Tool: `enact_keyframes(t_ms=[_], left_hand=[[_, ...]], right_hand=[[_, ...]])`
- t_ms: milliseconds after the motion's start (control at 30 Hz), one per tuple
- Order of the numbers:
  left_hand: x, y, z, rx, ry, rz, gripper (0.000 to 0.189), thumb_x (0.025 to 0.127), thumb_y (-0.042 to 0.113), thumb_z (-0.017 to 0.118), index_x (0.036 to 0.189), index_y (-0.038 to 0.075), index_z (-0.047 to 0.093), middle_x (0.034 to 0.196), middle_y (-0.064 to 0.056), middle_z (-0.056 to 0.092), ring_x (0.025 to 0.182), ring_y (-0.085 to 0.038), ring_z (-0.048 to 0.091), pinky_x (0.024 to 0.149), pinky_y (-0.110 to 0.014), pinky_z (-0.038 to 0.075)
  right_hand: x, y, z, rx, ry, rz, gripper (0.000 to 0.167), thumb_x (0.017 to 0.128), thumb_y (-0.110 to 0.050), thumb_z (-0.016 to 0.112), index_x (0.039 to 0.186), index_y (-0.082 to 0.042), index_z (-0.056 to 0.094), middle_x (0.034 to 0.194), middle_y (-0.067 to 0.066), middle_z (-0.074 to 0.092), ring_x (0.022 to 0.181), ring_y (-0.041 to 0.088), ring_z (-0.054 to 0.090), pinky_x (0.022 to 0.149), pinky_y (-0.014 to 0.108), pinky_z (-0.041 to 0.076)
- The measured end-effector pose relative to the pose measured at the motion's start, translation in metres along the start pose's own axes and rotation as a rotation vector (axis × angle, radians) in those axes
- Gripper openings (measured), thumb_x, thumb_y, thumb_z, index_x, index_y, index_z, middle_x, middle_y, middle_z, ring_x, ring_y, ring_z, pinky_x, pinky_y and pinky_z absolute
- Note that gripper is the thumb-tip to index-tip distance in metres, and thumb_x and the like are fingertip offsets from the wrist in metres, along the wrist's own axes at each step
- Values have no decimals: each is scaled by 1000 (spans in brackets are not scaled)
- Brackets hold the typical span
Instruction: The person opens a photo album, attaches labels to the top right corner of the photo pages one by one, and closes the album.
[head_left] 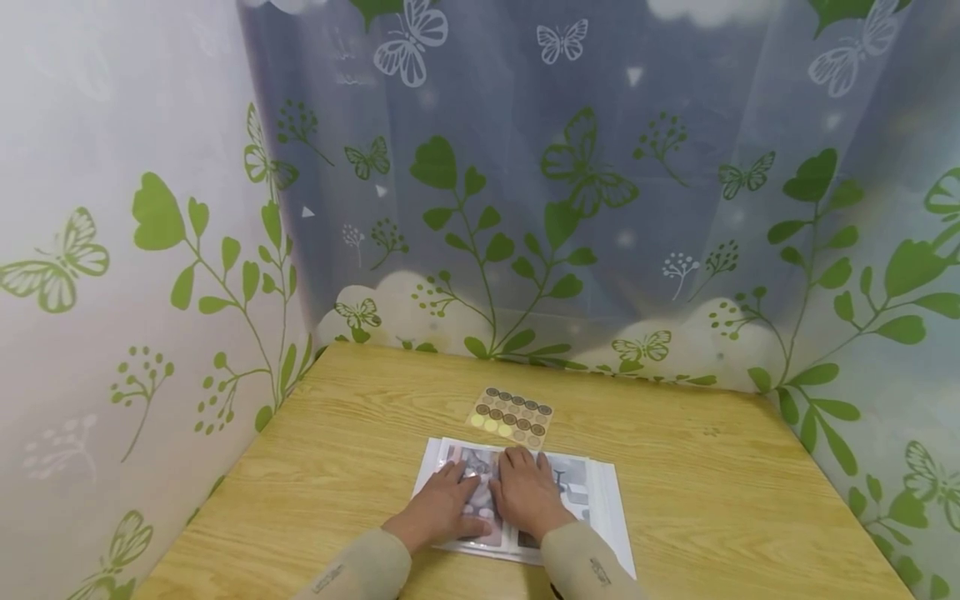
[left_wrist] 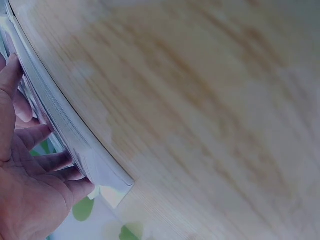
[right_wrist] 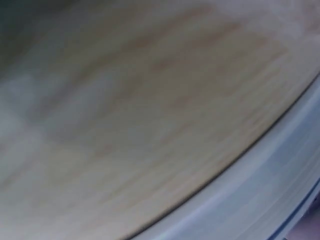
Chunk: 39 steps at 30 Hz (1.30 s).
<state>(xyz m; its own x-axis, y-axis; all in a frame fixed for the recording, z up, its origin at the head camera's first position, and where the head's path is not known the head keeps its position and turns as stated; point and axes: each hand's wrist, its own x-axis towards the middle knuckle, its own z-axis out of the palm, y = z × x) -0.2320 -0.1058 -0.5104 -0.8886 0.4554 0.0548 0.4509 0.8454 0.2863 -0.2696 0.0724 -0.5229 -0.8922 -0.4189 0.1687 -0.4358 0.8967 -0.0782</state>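
A photo album (head_left: pixel 603 500) lies spread on the wooden table, with pictures under clear sleeves on both pages. My left hand (head_left: pixel 442 504) rests flat on the left page, fingers spread over its photo. On the inner side of the right page, beside the middle fold, my right hand (head_left: pixel 528 492) presses down with fingers extended. In the left wrist view, the fingertips of the left hand (left_wrist: pixel 37 165) touch the album's thick stack of pages (left_wrist: pixel 75 127). The right wrist view shows the album's white edge (right_wrist: pixel 240 185), with the right hand mostly out of frame.
Just beyond the album lies a sheet of round stickers (head_left: pixel 512 417), brown and yellow, in rows. The wooden table (head_left: pixel 697 492) extends to both sides. A curtain (head_left: pixel 510 275) with green leaves and butterflies hangs around the table's back and sides.
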Motion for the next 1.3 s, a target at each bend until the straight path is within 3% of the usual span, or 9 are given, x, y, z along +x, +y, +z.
enact_keyframes(t_ms=[267,667,1300], left_hand=[[0,1,-1,14,3,7,78,83,54,72,138,1,55,146,-29,43,135,-47,39,114,-53,30],[0,2,-1,-9,5,4,78,83,53,73,138,1,55,146,-30,42,136,-48,37,114,-55,30],[1,1,-1,16,12,17,78,82,54,74,137,1,56,144,-30,43,134,-48,39,113,-55,31]], right_hand=[[3,-2,0,5,23,-19,45,100,-30,52,133,-1,56,135,16,53,132,34,45,111,61,31],[2,-2,-1,-22,-43,-11,46,101,-28,51,138,-2,53,140,14,51,136,31,42,112,60,29],[-1,-5,-3,-50,-48,-21,50,102,-33,48,142,-3,51,147,14,47,137,33,42,113,60,28]])
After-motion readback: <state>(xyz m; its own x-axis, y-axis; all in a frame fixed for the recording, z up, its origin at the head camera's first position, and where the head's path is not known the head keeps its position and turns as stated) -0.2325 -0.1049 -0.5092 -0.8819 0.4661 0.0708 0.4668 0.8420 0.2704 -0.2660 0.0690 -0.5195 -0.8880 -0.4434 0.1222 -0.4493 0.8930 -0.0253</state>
